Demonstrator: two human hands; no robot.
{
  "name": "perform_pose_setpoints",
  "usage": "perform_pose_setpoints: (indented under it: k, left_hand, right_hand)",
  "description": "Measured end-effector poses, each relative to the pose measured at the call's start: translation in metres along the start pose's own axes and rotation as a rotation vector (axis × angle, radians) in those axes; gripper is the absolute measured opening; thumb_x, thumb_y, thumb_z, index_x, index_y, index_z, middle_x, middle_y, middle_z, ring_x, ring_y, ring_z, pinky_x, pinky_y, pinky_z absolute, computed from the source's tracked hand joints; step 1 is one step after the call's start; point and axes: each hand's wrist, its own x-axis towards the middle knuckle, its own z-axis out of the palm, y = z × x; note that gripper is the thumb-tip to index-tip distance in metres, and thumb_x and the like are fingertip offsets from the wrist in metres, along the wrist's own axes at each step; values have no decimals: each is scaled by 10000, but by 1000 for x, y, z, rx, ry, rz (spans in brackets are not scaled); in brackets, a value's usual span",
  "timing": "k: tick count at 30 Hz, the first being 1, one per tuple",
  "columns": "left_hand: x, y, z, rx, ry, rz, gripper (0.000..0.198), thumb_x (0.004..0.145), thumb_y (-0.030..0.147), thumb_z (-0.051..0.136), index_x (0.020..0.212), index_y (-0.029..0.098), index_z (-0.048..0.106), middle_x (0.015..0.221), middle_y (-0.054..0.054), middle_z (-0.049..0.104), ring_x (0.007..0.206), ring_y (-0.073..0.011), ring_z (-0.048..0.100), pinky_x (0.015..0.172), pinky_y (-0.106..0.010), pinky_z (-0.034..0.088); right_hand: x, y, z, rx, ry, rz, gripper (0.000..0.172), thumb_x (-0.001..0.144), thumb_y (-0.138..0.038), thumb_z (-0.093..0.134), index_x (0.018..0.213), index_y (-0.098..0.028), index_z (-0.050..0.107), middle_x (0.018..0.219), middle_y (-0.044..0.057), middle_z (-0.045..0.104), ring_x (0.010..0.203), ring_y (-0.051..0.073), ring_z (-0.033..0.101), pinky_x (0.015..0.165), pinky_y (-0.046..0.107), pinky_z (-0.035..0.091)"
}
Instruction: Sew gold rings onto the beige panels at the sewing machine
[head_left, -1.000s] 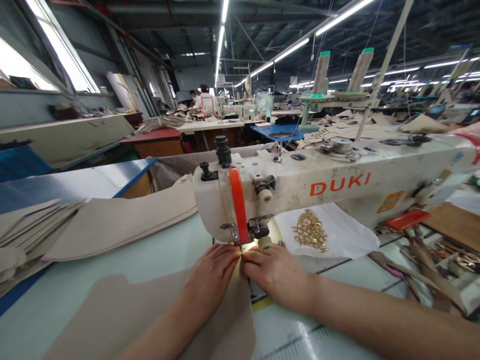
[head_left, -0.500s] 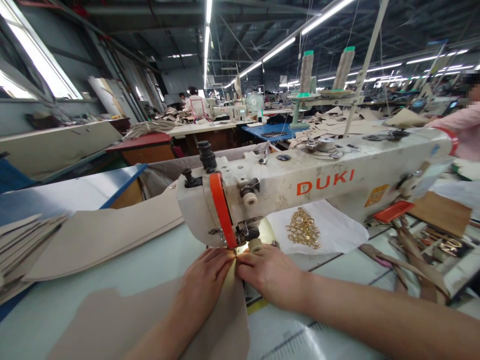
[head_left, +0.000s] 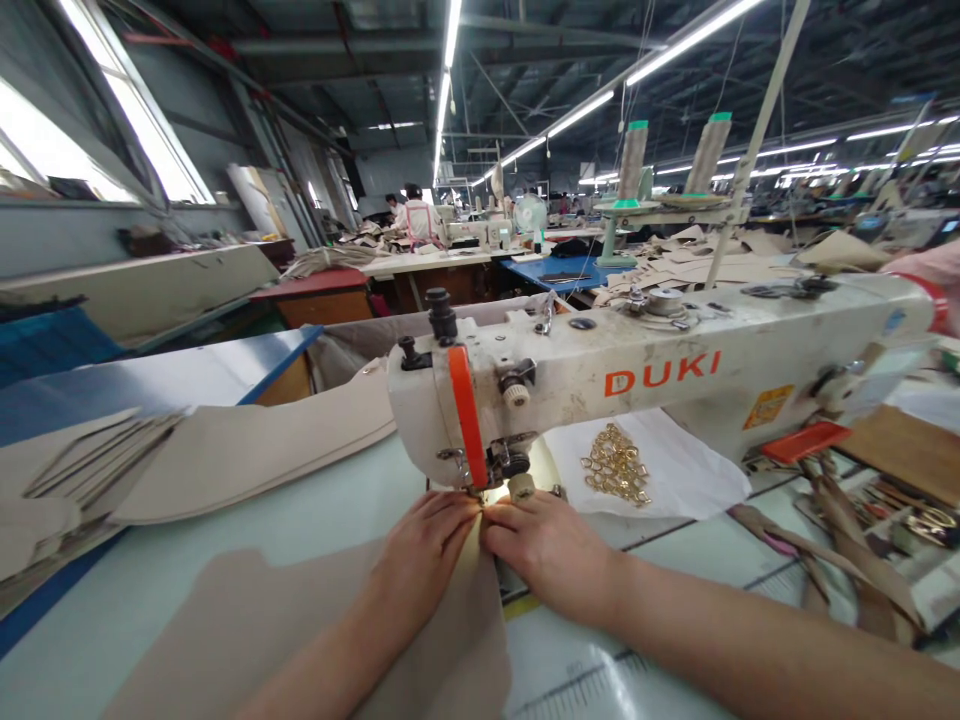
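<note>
A white sewing machine [head_left: 660, 350] marked DUKI stretches across the view, its needle area lit at the lower left end. Under it lies a beige fabric piece [head_left: 450, 640], spread toward me over the pale green table. My left hand [head_left: 424, 555] has its fingers closed on the fabric's edge, just left of the presser foot. On the other side, my right hand [head_left: 551, 550] pinches the same edge close to the needle. Both sets of fingertips nearly meet, and the needle tip is hard to see between them.
Gold metal rings [head_left: 615, 465] lie on a white sheet [head_left: 682, 470] behind my right hand. Stacked beige pieces [head_left: 255, 450] are at the left. A tray of tools and straps [head_left: 892, 520] sits at the right. Thread cones [head_left: 632, 165] stand behind the machine.
The whole scene has shifted slightly to the right in view. Both hands stay beside the needle on the fabric. Less of the person at the right edge shows.
</note>
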Motion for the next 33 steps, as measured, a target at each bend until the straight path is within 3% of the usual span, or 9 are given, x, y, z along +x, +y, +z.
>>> perform_pose_setpoints:
  k: [7, 15, 24, 33]
  left_hand:
    - [-9, 4, -7, 89, -109, 25, 289, 912, 208, 386, 983, 164, 663, 977, -71, 718, 936, -174, 655, 859, -325, 559]
    - [-13, 5, -8, 305, -213, 221, 344, 882, 112, 334, 1031, 92, 643, 1026, -114, 712, 982, -195, 653, 890, -316, 543]
    - [-14, 0, -6, 221, -298, 135, 352, 886, 118, 340, 1078, 153, 632, 1091, -72, 690, 1091, -167, 599, 973, -305, 488]
    - [-13, -3, -5, 277, -323, 144, 349, 882, 127, 366, 1080, 139, 654, 1090, -87, 696, 1097, -198, 601, 984, -330, 480]
  right_hand:
    - [-7, -5, -2, 17, 34, -60, 101, 916, -197, 513, 913, -144, 599, 992, 48, 651, 960, 175, 551, 863, 310, 416]
    - [-8, -6, -4, 16, -8, -118, 103, 914, -195, 511, 893, -139, 595, 1000, 42, 643, 961, 173, 553, 888, 298, 411]
    - [-7, -3, -3, 11, -15, -142, 147, 926, -219, 491, 865, -143, 600, 940, 49, 643, 925, 177, 555, 862, 301, 412]
    - [-4, -1, -5, 12, -14, -112, 136, 919, -214, 503, 863, -139, 602, 971, 46, 648, 939, 176, 562, 870, 279, 414]
